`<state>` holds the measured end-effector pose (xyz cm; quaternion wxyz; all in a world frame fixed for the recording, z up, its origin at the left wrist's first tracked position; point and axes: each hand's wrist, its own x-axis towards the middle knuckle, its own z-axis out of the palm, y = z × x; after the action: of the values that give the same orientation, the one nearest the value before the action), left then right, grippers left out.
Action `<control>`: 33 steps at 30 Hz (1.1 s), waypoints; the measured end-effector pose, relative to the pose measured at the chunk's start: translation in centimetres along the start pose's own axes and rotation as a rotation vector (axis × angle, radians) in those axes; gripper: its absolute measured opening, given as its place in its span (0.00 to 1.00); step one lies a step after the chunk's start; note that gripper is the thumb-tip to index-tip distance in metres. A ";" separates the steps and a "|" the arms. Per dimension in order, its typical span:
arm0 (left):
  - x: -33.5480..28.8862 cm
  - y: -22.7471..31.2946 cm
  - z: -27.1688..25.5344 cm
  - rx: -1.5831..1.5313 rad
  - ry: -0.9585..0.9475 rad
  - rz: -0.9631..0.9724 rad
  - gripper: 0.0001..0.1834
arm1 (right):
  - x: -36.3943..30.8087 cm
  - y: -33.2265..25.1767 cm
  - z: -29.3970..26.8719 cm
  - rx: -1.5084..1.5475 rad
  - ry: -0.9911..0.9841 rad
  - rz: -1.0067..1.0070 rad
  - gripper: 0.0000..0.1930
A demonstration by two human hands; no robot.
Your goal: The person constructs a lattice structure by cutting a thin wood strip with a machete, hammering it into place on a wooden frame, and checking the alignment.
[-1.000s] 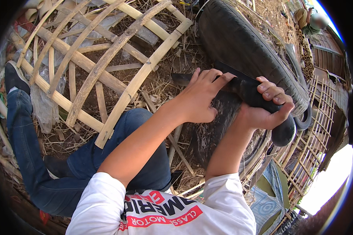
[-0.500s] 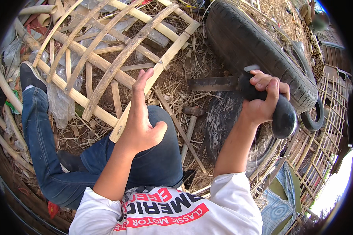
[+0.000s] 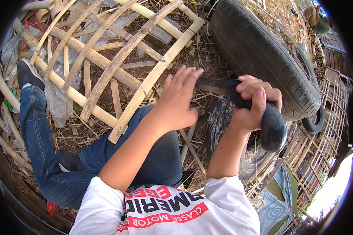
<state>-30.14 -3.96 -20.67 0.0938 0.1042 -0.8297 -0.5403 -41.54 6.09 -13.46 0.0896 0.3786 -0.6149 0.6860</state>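
My right hand (image 3: 257, 103) is wrapped round the thick black handle of a knife (image 3: 215, 85). Its dark, straight blade points left, and the handle's rounded end sticks out below my fist. Just left of the blade, my left hand (image 3: 176, 100) is raised with its fingers stretched out, holding nothing. It covers the blade's tip, so I cannot tell whether the two touch. A lattice frame of split bamboo (image 3: 157, 74) lies to the left, its near end against my bent knee.
A large black tyre (image 3: 266, 58) leans at the upper right. Another worn tyre (image 3: 215, 121) lies under my right forearm. Clear plastic sheeting (image 3: 59, 98) and bamboo poles (image 3: 11, 145) are at the left. Bamboo fencing (image 3: 321, 156) stands at the far right.
My left hand has swung right, from beside the bamboo frame to the knife's blade. The right hand has shifted slightly left and down with the knife, whose blade now slants.
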 end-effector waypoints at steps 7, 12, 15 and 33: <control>2.8 0.5 4.2 -0.241 0.019 0.308 0.44 | 0.0 0.4 -2.7 0.087 0.047 -0.020 0.07; 3.9 0.3 4.6 -0.251 0.063 0.287 0.45 | 2.1 1.1 -3.4 0.130 -0.033 0.073 0.06; 4.4 0.0 5.8 -0.354 0.160 0.255 0.46 | 3.1 1.5 -2.9 0.132 -0.053 0.091 0.06; 4.0 -1.4 5.4 -0.378 0.097 0.256 0.47 | 3.0 1.6 -1.7 0.020 0.035 0.082 0.04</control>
<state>-35.32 -0.88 -23.97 0.2191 0.0043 -0.7148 -0.6641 -45.24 6.31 -12.74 0.0685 0.3420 -0.6212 0.7017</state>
